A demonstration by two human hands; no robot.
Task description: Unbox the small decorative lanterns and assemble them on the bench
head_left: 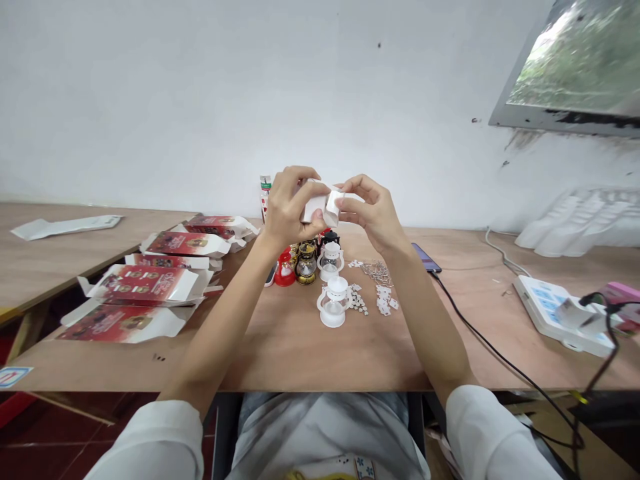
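Observation:
Both of my hands are raised above the wooden table (pixel 300 347) and meet on a small white object (pixel 320 205), maybe a little lantern or its box. My left hand (pixel 287 210) wraps its fingers round the left side. My right hand (pixel 373 213) pinches the right end. Below them stand several miniature lanterns: a white one (pixel 333 303) nearest me, another white one (pixel 331 261), a gold and black one (pixel 306 263) and a red one (pixel 285 269). Small white and metal parts (pixel 375 290) lie scattered to their right.
Red and white flattened cartons (pixel 145 287) are stacked at the left. A dark phone (pixel 427 258) with a black cable (pixel 500 360) lies right of the parts. A white power strip (pixel 560 313) sits at the far right, a white tube (pixel 265 190) by the wall.

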